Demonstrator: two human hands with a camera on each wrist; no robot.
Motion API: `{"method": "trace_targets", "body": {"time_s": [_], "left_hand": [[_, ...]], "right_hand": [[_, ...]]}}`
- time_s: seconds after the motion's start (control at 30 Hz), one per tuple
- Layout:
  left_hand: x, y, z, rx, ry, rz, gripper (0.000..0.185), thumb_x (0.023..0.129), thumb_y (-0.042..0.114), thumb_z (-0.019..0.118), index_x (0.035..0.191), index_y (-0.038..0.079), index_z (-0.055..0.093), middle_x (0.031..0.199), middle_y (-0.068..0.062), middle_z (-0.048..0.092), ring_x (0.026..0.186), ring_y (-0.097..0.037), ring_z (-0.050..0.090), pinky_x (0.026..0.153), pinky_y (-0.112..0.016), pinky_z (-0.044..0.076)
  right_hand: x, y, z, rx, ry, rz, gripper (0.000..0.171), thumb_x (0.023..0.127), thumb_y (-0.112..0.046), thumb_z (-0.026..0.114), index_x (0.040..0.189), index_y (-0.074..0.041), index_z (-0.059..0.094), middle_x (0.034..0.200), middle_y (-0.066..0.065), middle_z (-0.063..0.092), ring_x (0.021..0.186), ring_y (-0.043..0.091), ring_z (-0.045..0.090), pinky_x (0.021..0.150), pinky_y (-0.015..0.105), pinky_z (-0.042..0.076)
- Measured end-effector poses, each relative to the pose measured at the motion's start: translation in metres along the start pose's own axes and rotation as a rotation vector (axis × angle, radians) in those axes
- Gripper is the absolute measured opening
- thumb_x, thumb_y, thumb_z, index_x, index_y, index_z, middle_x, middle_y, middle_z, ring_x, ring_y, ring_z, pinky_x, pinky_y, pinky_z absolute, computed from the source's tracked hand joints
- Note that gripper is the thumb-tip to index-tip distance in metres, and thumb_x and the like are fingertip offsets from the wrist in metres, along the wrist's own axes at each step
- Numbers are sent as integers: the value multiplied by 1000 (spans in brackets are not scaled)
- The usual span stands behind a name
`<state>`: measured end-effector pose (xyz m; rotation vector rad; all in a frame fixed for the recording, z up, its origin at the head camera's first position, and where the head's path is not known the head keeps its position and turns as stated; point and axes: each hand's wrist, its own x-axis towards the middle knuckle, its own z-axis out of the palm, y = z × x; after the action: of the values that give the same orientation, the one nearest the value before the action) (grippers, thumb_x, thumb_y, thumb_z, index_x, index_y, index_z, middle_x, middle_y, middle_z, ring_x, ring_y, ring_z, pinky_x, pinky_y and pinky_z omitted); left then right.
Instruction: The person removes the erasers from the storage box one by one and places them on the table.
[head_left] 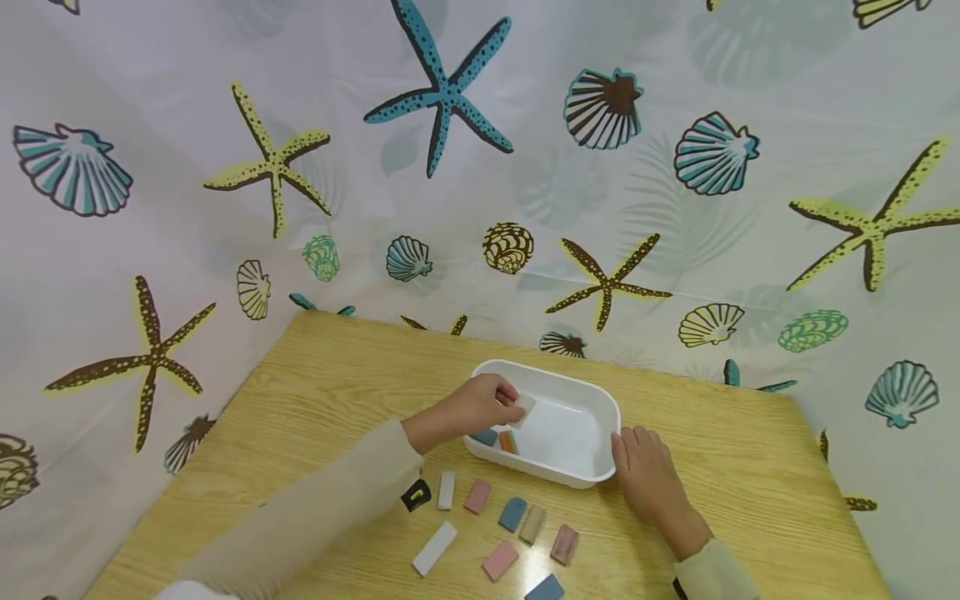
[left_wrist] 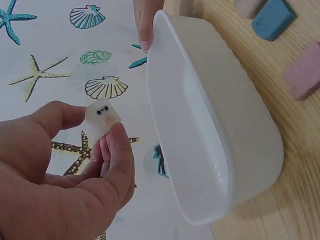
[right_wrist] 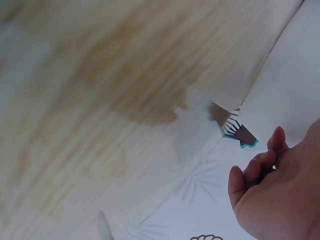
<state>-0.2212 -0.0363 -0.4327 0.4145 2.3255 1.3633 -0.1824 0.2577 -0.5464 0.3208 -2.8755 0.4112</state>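
Observation:
My left hand (head_left: 487, 406) pinches a small white block (head_left: 522, 408) between thumb and fingers, above the left end of a white plastic tub (head_left: 555, 371). The left wrist view shows two black dots on the block (left_wrist: 102, 117), held by the left hand (left_wrist: 95, 150) beside the tub (left_wrist: 210, 130). A blue piece (head_left: 485, 437) and an orange-striped piece (head_left: 508, 442) lie inside the tub. My right hand (head_left: 645, 467) rests flat on the table, fingers straight against the tub's front right corner. In the right wrist view the right hand (right_wrist: 270, 190) holds nothing.
Several small blocks lie on the wooden table (head_left: 337, 367) in front of the tub, among them a black one (head_left: 416, 495), a long white one (head_left: 434, 548) and a pink one (head_left: 500, 560). A seashell-print curtain (head_left: 450, 167) hangs behind the table.

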Motion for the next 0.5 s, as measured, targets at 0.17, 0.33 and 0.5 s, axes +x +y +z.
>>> {"method": "trace_targets", "body": {"time_s": [0.17,0.33,0.5], "left_hand": [[-25,-15,-17,71,70,29,25,84,18,67,99,1,59,89,-3,58,81,-14,54,68,-26,47],[-49,-35,-27,77,120,19,25,83,17,69,100,0,59,89,-4,58,81,-15,55,69,-28,48],[-68,-58,-33,51,133,-46,26,84,16,69,100,0,58,89,-4,58,81,-15,55,69,-29,48]], "right_hand": [[0,-1,-1,-2,-2,-8,38,102,-33,26,94,-5,51,79,4,41,73,23,36,62,33,29],[0,-1,-2,4,-13,2,40,102,-34,25,95,-5,51,80,3,41,74,22,36,62,33,28],[0,-2,-1,5,-18,7,38,102,-34,26,93,-6,51,79,3,39,74,22,36,61,33,28]]}}
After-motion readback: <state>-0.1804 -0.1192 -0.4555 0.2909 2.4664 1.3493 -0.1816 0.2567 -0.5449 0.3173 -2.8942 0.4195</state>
